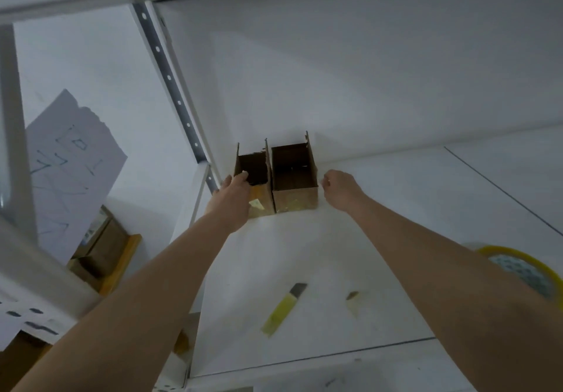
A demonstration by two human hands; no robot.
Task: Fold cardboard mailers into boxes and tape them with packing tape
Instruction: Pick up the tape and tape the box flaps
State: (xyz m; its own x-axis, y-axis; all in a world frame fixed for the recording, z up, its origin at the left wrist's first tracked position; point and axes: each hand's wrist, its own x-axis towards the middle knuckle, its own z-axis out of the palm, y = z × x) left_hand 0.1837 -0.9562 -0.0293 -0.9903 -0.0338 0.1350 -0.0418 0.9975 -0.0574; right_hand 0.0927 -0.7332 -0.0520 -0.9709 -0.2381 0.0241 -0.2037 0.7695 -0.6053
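Two open-topped brown cardboard boxes stand side by side against the back wall of a white shelf point(304, 254). My left hand point(234, 196) grips the near rim of the left box point(259, 206), fingers curled over its edge. The right box point(294, 200) has tape shining on its front face. My right hand point(339, 189) hangs just right of that box with fingers curled, holding nothing that I can see. A roll of packing tape point(524, 273) with a yellow rim lies at the right, partly behind my right forearm.
A yellow utility knife point(285, 308) lies on the shelf between my arms, and a small scrap point(353, 298) to its right. A perforated metal upright point(173, 87) rises at the left. A scribbled paper sheet point(67, 172) hangs left, with cardboard boxes point(100, 248) below.
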